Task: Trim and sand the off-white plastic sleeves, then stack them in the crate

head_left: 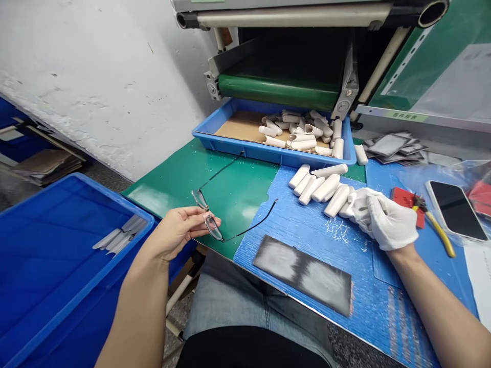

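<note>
My bare left hand (pixel 180 228) pinches a thin dark pair of glasses (pixel 209 219) by the front frame, out over the near edge of the table. Its two temple arms stick out over the green mat (pixel 215 179). My right hand (pixel 383 219), in a white glove, rests on the blue corrugated sheet (pixel 345 255), fingers curled on the end of a white plastic sleeve (pixel 337 200). That sleeve lies in a row of several such white sleeves (pixel 316 186).
A blue tray (pixel 268 151) with a cardboard liner holds several more white sleeves below a green conveyor belt (pixel 280 91). A large blue crate (pixel 57 255) stands at my left. A phone (pixel 456 209), yellow-handled cutters (pixel 441 232) and a dark grey pad (pixel 303 273) lie on the table.
</note>
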Demonstrator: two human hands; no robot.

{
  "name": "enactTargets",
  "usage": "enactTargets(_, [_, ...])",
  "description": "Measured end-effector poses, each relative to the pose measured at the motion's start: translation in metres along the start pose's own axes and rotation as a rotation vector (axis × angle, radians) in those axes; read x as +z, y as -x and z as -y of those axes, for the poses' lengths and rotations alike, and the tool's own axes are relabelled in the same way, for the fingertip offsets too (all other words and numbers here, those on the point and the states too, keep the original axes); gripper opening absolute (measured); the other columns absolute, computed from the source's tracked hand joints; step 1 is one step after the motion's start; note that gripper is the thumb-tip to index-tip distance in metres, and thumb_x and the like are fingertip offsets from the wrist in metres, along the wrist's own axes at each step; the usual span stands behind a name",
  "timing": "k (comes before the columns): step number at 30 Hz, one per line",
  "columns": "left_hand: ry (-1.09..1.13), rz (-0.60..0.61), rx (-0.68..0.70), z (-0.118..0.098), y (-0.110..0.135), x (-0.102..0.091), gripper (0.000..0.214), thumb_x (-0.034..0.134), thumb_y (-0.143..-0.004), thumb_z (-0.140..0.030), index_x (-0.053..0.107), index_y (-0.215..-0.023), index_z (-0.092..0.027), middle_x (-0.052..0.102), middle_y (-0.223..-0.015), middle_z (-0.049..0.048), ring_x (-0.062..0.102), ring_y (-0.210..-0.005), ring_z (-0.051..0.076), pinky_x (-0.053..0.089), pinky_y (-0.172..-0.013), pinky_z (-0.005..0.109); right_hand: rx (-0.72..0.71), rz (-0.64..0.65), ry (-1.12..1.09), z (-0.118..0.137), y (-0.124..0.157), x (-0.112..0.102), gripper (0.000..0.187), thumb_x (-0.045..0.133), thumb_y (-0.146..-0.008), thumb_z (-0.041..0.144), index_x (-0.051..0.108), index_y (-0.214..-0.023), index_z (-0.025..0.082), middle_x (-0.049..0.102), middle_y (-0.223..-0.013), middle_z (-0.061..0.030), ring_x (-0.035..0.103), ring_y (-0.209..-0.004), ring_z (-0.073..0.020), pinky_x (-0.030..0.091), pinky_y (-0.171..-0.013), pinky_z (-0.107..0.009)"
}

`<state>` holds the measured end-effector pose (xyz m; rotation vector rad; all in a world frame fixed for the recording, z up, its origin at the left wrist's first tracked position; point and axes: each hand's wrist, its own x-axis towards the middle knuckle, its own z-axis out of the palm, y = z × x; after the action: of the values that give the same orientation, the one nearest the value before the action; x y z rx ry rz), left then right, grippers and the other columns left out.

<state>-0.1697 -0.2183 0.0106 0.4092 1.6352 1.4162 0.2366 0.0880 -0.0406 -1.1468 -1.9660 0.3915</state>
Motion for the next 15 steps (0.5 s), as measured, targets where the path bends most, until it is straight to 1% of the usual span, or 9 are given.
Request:
enactTargets(2, [-0.071,0.043,-0.073,-0.002,-0.013,-0.008,0.054,0.102,-0.064,-0.046,0.077,-0.094,-0.009,0.081,-0.102,0.0197,0.081,-0.09,0.025,0.068,-0.083,0.025,-0.011,-0.014,-0.007,-0.001,0.0,0.0,0.038,0.058,-0.096,0.047,0.08,-0.087,0.018,0.082,-0.088,-0.0088,0.079,-0.081,-0.0259,0.061,-0.083,-0.035])
enactTargets(5, [-0.175,0.11,-0.142,-0.001,-0.032,-0.018,0.057,0.102,-0.063,-0.051,0.075,-0.091,-0.009,0.081,-0.104,0.0215,0.081,-0.094,0.027,0.068,-0.088,0.026,-0.062,-0.032,-0.026,-0.002,0.0,0.001,0.036,0.059,-0.096,0.044,0.082,-0.096,0.017,0.083,-0.103,-0.0107,0.08,-0.097,-0.0284,0.06,-0.094,-0.036])
enactTargets(6, [-0.224,0.118,-0.153,-0.001,-0.037,-0.02,0.058,0.1,-0.065,-0.053,0.075,-0.093,-0.009,0.08,-0.104,0.0217,0.081,-0.096,0.028,0.067,-0.089,0.027,-0.071,-0.036,-0.028,-0.001,0.0,0.0,0.035,0.059,-0.096,0.043,0.082,-0.096,0.016,0.083,-0.103,-0.0108,0.08,-0.097,-0.0282,0.059,-0.093,-0.035])
enactTargets(8, [-0.337,0.076,-0.131,-0.004,-0.039,-0.022,0.064,0.095,-0.07,-0.057,0.074,-0.105,-0.008,0.08,-0.104,0.0211,0.081,-0.098,0.03,0.067,-0.093,0.032,-0.075,-0.034,-0.022,0.001,0.0,-0.001,0.035,0.06,-0.097,0.043,0.081,-0.088,0.016,0.083,-0.093,-0.0097,0.079,-0.086,-0.0256,0.059,-0.083,-0.033])
enactTargets(9, [-0.418,0.012,-0.081,-0.007,-0.034,-0.02,0.067,0.091,-0.074,-0.059,0.073,-0.115,-0.009,0.08,-0.106,0.0201,0.08,-0.1,0.031,0.067,-0.095,0.036,-0.076,-0.032,-0.02,0.002,0.0,-0.001,0.035,0.06,-0.097,0.042,0.08,-0.084,0.016,0.082,-0.088,-0.009,0.078,-0.08,-0.0241,0.058,-0.078,-0.031])
enactTargets(11, [-0.645,-0.195,0.098,-0.012,-0.014,-0.01,0.069,0.081,-0.082,-0.063,0.069,-0.131,-0.015,0.079,-0.115,0.0167,0.078,-0.107,0.034,0.065,-0.098,0.044,-0.088,-0.029,-0.023,0.005,-0.001,-0.003,0.035,0.06,-0.096,0.042,0.079,-0.081,0.016,0.081,-0.085,-0.0085,0.076,-0.075,-0.0224,0.056,-0.073,-0.031])
enactTargets(13, [-0.837,-0.369,0.323,-0.016,0.017,0.009,0.058,0.068,-0.092,-0.064,0.069,-0.135,-0.025,0.076,-0.129,0.0103,0.075,-0.114,0.034,0.062,-0.101,0.046,-0.092,-0.024,-0.025,0.007,-0.002,-0.003,0.035,0.06,-0.097,0.041,0.079,-0.083,0.016,0.081,-0.085,-0.0082,0.075,-0.073,-0.0215,0.055,-0.072,-0.03])
enactTargets(14, [-0.881,-0.383,0.428,-0.015,0.035,0.021,0.052,0.062,-0.096,-0.065,0.07,-0.133,-0.029,0.074,-0.134,0.0073,0.074,-0.116,0.032,0.061,-0.103,0.045,-0.091,-0.028,-0.023,0.008,-0.002,-0.003,0.035,0.06,-0.096,0.041,0.08,-0.084,0.016,0.081,-0.084,-0.0079,0.075,-0.073,-0.0215,0.055,-0.072,-0.031])
enactTargets(15, [-0.888,-0.351,0.509,-0.014,0.051,0.032,0.049,0.057,-0.1,-0.065,0.072,-0.131,-0.03,0.072,-0.136,0.0055,0.073,-0.118,0.03,0.06,-0.104,0.043,-0.087,-0.031,-0.019,0.007,-0.002,-0.003,0.035,0.061,-0.096,0.042,0.08,-0.084,0.016,0.081,-0.083,-0.0077,0.075,-0.072,-0.0216,0.055,-0.072,-0.031])
